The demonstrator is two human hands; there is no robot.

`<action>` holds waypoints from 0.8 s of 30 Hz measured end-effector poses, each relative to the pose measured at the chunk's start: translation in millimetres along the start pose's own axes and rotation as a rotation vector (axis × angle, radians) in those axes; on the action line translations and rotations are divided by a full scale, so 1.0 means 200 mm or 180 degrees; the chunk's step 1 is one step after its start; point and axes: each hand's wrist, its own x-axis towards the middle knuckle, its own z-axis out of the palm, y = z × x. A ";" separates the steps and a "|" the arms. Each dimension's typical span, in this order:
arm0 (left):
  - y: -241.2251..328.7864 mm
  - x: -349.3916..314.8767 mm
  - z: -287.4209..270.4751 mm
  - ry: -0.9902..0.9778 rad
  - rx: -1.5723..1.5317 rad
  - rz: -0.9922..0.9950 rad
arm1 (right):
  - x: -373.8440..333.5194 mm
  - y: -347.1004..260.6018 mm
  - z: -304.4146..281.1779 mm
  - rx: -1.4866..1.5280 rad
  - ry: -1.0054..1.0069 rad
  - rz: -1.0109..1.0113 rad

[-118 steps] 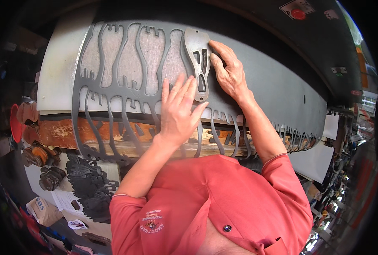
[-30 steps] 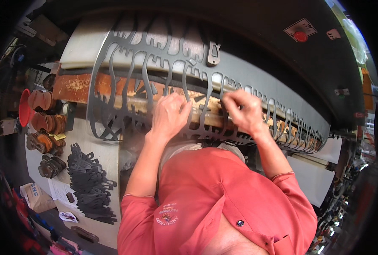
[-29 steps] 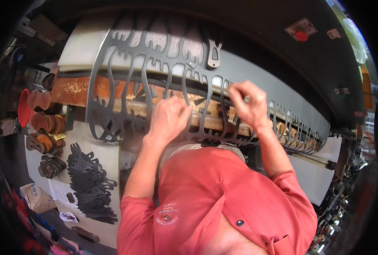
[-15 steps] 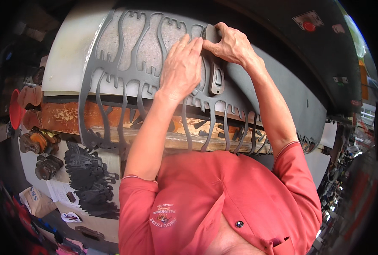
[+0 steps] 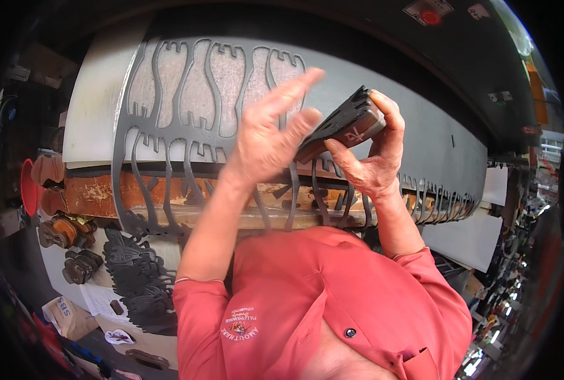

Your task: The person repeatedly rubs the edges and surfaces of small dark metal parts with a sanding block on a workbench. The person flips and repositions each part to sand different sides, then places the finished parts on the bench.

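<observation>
My right hand (image 5: 377,168) grips a sole-shaped brown metal cutting die (image 5: 364,130), tilted up on its edge above the black sheet (image 5: 371,82). A dark, notched piece shows along the die's upper face; whether it is loose or stuck there, I cannot tell. Just left of the die, my left hand (image 5: 266,136) hangs with fingers apart, smeared a little by motion and holding nothing. Under it the sheet has rows of sole-shaped holes with toothed ends, and a pale board (image 5: 101,95) shows beneath.
At the lower left, a stack of black cut pieces (image 5: 139,278) lies on a side table beside several brown dies (image 5: 66,231). The sheet's cut strips droop over a worn wooden edge (image 5: 92,193). Above the far side hangs a dark machine head with a red button (image 5: 430,17).
The die has come up off the sheet and tilted, in my right hand. My left hand has left the sheet beside the die and come nearer to me, its fingers spreading.
</observation>
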 end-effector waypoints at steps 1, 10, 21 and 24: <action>0.06 -0.03 0.07 -0.0148 -0.0494 -0.0086 | -0.01 0.00 0.00 -0.0011 -0.0003 -0.0136; 0.16 -0.01 0.18 0.0389 -0.1058 -0.0126 | 0.01 -0.04 0.03 0.0035 0.0186 -0.0433; -0.21 0.01 -0.32 0.2464 -0.1473 -0.0839 | -0.09 -0.04 -0.01 0.0286 0.0044 -0.0694; -0.19 -0.05 -0.34 0.2272 -0.1670 -0.0941 | -0.12 -0.02 -0.01 0.0371 0.0056 -0.0665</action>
